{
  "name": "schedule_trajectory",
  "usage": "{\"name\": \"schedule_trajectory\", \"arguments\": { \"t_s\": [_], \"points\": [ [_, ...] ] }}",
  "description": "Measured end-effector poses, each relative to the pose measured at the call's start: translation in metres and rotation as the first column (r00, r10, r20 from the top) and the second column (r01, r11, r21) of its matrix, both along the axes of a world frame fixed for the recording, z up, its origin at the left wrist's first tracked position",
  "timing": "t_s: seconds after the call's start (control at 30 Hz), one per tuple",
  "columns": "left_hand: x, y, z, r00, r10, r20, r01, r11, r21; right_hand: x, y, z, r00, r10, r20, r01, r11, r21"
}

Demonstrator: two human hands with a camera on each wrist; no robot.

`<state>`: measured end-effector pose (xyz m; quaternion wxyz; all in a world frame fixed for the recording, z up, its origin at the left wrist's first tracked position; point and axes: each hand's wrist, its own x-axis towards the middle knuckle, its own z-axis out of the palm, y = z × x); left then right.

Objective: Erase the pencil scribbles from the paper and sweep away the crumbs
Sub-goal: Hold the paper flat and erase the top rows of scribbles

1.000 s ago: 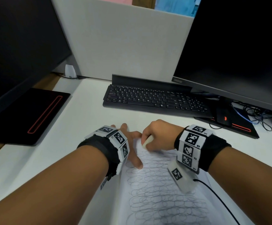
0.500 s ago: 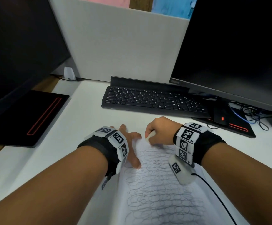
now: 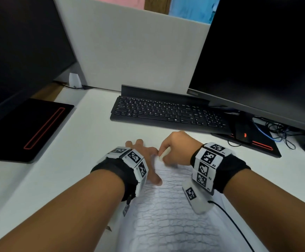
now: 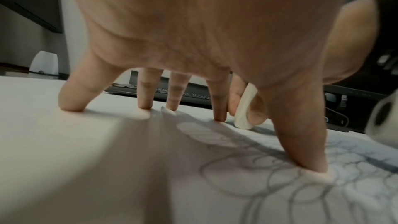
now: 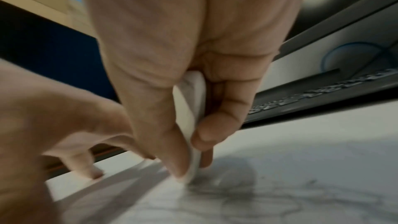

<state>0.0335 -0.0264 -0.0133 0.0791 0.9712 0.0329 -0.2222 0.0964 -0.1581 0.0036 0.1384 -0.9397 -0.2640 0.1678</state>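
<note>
A white paper [image 3: 170, 220] covered in looping grey pencil scribbles [image 4: 290, 185] lies on the white desk [image 3: 71, 168] in front of me. My left hand [image 3: 144, 157] is spread, fingertips [image 4: 146, 105] and thumb pressing down on the paper's far left corner and the desk beside it. My right hand [image 3: 177, 148] pinches a flat white eraser [image 3: 164, 153] between thumb and fingers. The eraser's lower end [image 5: 191, 175] touches the paper at its far edge, close beside my left index finger [image 4: 219, 108]. The eraser [image 4: 245, 108] stands tilted.
A black keyboard [image 3: 168, 113] lies just beyond the hands. Dark monitors stand at the left [image 3: 17, 48] and right [image 3: 268, 57], with black bases [image 3: 29, 128] on the desk. Cables [image 3: 279, 131] trail at the far right. A grey partition [image 3: 135, 50] closes the back.
My right hand with the eraser has slid back and forth across the paper's far edge, now slightly farther from me. The left hand keeps pressing in the same spot.
</note>
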Motion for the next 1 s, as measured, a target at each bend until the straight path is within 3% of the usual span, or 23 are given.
{"name": "schedule_trajectory", "arguments": {
  "t_s": [0.07,0.47,0.6,0.73,0.83,1.0],
  "points": [
    [0.001,0.000,0.000,1.000,-0.005,0.000,0.005,1.000,-0.004,-0.002,0.002,0.000,0.997,0.068,-0.027,-0.069,0.997,-0.046],
    [-0.002,0.003,-0.004,1.000,-0.030,0.006,0.030,1.000,0.001,0.009,-0.003,0.007,1.000,0.028,-0.010,-0.028,0.997,-0.074],
    [-0.001,0.003,-0.001,1.000,-0.021,-0.002,0.021,1.000,-0.006,-0.001,0.002,0.007,0.990,0.133,-0.041,-0.137,0.984,-0.114],
    [-0.003,0.002,-0.002,1.000,-0.023,-0.007,0.023,1.000,-0.003,0.007,-0.001,0.009,0.999,0.049,-0.014,-0.050,0.995,-0.084],
    [-0.002,0.002,0.001,1.000,-0.029,-0.005,0.029,1.000,0.012,-0.001,0.002,0.008,0.991,0.124,-0.059,-0.130,0.984,-0.120],
    [-0.002,0.002,0.000,0.999,-0.033,0.001,0.033,0.999,0.009,0.006,-0.001,0.009,0.999,0.043,-0.016,-0.044,0.995,-0.085]
  ]
}}
